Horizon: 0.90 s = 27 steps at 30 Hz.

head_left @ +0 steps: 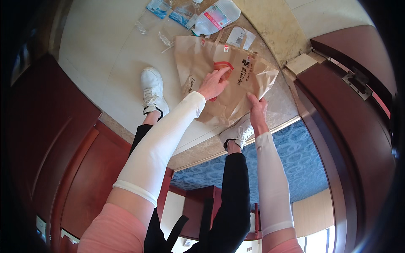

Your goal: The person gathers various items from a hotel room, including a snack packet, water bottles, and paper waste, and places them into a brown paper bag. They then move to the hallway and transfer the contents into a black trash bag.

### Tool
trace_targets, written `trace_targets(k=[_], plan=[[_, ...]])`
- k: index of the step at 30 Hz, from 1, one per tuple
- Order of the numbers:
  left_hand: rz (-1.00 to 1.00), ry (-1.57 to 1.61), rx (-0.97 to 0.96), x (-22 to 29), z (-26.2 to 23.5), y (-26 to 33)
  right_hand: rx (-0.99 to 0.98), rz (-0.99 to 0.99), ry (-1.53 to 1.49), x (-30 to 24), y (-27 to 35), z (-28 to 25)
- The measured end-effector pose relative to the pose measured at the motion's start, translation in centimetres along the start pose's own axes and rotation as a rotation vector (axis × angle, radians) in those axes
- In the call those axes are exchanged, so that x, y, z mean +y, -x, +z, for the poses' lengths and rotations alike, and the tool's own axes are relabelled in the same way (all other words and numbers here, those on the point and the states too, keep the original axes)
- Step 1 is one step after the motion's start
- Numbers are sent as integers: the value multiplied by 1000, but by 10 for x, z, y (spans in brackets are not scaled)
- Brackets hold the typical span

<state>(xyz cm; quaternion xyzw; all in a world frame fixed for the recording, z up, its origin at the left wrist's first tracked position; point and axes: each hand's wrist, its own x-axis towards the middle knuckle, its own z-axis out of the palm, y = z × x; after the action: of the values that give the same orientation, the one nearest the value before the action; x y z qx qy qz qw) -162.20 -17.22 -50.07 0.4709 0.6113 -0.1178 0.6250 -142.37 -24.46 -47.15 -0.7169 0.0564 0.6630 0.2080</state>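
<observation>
A brown paper bag (240,80) with a red mark and dark print is held flat above the tiled floor. My left hand (214,83) presses on its front face, fingers spread near the red mark. My right hand (257,110) grips the bag's lower edge between thumb and fingers. Both forearms wear long white sleeves. My two white sneakers (152,90) stand on the floor beneath, the right one (237,133) partly hidden by the bag.
Clear plastic wrappers and small white and blue packets (211,17) lie scattered on the pale floor beyond the bag. A dark wooden door (350,105) stands at the right, dark wooden panels (55,139) at the left. Blue patterned carpet (291,156) begins past the threshold.
</observation>
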Motion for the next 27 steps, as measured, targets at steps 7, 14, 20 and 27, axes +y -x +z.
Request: trace_targets(k=[7,14,20,27], plan=[[-366,746,-486,-45,-15,-41,-235,-238,116,-5,17,78],[-379,1052,-456,-67,-39,-54,-358,-255,188,5,-40,141],[-330,963,164,-61,-87,-5,-253,-520,577,13,-59,181],[613,-208,327,-54,-113,84,118,-743,1154,30,-79,239]])
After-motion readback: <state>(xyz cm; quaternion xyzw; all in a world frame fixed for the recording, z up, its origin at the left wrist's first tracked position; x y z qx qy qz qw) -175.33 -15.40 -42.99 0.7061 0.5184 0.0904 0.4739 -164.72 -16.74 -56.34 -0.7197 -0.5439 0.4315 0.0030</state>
